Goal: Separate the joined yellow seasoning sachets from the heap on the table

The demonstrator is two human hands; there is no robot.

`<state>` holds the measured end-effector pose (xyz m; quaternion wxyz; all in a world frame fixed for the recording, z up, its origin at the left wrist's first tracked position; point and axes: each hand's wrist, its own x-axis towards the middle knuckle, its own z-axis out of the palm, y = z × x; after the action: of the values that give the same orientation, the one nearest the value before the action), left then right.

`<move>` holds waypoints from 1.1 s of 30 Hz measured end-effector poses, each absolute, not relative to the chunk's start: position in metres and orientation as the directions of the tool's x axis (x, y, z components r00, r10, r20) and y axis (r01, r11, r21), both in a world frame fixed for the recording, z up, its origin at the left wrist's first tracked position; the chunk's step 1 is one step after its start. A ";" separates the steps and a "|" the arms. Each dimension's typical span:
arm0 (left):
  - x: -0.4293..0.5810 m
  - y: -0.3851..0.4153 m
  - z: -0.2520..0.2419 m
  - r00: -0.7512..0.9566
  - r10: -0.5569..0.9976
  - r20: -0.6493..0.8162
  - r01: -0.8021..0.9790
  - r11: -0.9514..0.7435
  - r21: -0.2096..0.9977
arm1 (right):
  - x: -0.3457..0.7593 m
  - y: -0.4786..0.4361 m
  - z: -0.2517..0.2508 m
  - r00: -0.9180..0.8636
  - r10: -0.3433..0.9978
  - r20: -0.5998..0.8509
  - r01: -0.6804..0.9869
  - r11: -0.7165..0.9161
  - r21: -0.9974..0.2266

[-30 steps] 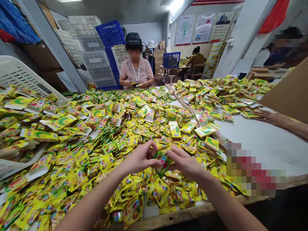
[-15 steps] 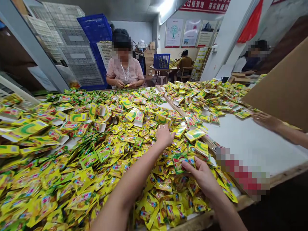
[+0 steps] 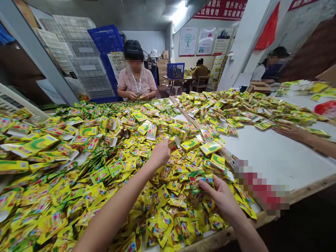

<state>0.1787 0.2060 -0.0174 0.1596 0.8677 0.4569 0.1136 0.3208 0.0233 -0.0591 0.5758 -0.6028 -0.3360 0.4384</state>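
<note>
A huge heap of yellow-green foil sachets (image 3: 126,147) covers the table in front of me. My left hand (image 3: 161,154) reaches out over the heap, its fingertips pinching the edge of a yellow sachet (image 3: 172,141). My right hand (image 3: 219,194) is nearer to me, with a green-and-red sachet (image 3: 196,179) gripped between thumb and fingers. It rests just above the pile. The lower part of that sachet is hidden by my fingers.
A wooden rail (image 3: 196,119) divides the heap from a white table surface (image 3: 275,161). A co-worker's hand (image 3: 291,133) rests there, near a pixelated red-and-yellow blur (image 3: 262,185). A co-worker (image 3: 136,78) sits opposite, in front of stacked blue and white crates (image 3: 105,40).
My left hand has pulled back toward me and closed on a sachet. My right hand stays nearly in place on the green-and-red sachet. The cardboard sheet at the right has gone from view.
</note>
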 end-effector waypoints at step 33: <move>0.066 0.076 -0.063 0.311 0.723 0.617 0.597 -0.654 0.465 | 0.234 0.059 -0.001 0.050 0.872 0.486 0.634 0.349 -0.691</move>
<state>0.0662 0.0757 -0.0626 0.0750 0.8061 0.4094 0.4207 0.2338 0.0594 -0.0008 0.4645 -0.5561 -0.6771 0.1284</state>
